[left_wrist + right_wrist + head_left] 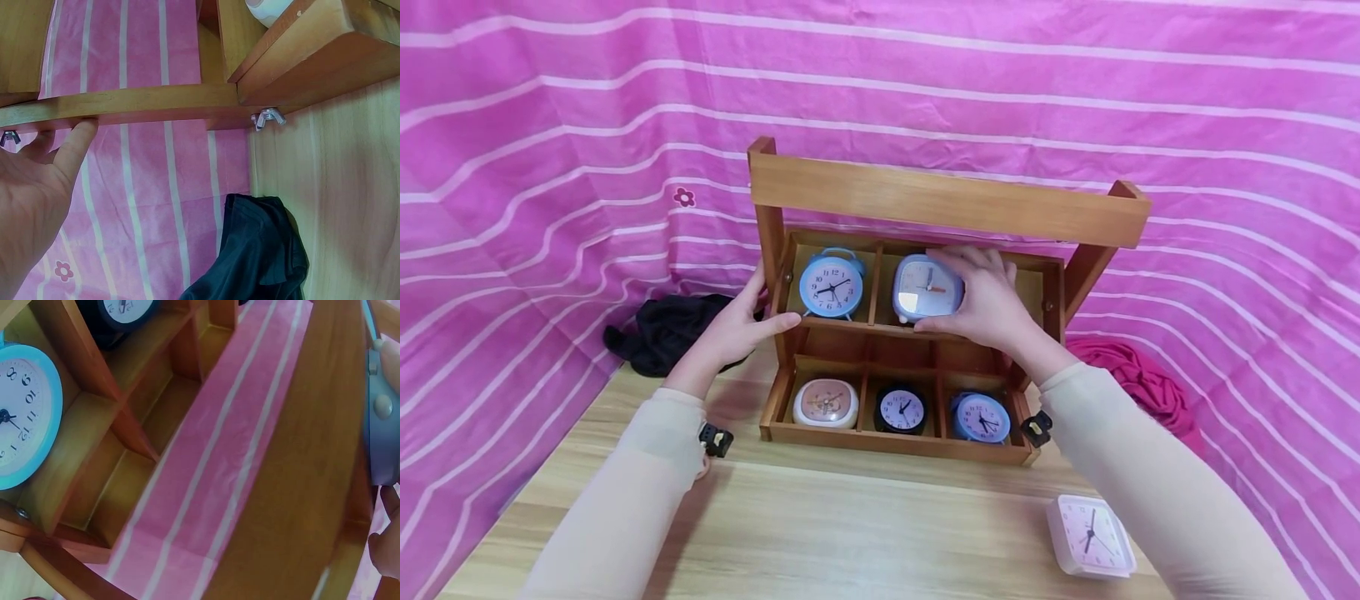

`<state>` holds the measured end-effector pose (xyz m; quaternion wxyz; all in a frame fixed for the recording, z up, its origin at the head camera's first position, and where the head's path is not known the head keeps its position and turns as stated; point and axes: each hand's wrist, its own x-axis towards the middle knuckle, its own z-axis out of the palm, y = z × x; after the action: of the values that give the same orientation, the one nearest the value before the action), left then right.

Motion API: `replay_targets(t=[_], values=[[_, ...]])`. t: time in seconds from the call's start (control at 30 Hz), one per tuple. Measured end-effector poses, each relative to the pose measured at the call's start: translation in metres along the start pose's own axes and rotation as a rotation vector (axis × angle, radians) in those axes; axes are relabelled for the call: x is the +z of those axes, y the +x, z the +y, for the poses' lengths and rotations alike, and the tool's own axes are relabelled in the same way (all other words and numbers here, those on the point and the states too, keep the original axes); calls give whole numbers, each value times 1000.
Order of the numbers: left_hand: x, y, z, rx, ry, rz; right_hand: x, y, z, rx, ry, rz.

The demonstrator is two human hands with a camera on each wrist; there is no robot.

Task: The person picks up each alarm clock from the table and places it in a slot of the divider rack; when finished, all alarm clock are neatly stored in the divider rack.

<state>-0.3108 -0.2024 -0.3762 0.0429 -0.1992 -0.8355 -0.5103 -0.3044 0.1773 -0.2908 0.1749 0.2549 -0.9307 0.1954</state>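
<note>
In the head view my right hand [988, 296] grips a pale blue-violet alarm clock [917, 283] with a rounded square face, fingers over its top and thumb at its lower edge. It sits in the middle compartment of the upper tray of a two-tier wooden rack [947, 196]. At the right edge of the right wrist view, the side of this clock [382, 440] shows between fingertips. My left hand [737, 329] rests against the rack's left post, thumb extended across the front; in the left wrist view straight fingers [81, 144] touch the post [156, 103].
A round light-blue alarm clock [831, 287] stands upper left. Below are a cream clock [826, 403], a black clock [901, 410] and a blue clock [982, 418]. A white square clock [1090, 537] lies on the table [850, 525]. Black cloth [673, 333] and red cloth [1138, 383] flank the rack.
</note>
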Motion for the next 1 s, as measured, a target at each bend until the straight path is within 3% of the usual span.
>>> replay_targets(t=[0.4,0.7,1.0], values=[[0,2,4,29,-15,-2,12,4,4,3,-29,22],[-1,1,4,23,-5,2,14,-1,6,-39,-35,-13],[1,1,0,26,-7,-2,12,-13,8,-55,0,16]])
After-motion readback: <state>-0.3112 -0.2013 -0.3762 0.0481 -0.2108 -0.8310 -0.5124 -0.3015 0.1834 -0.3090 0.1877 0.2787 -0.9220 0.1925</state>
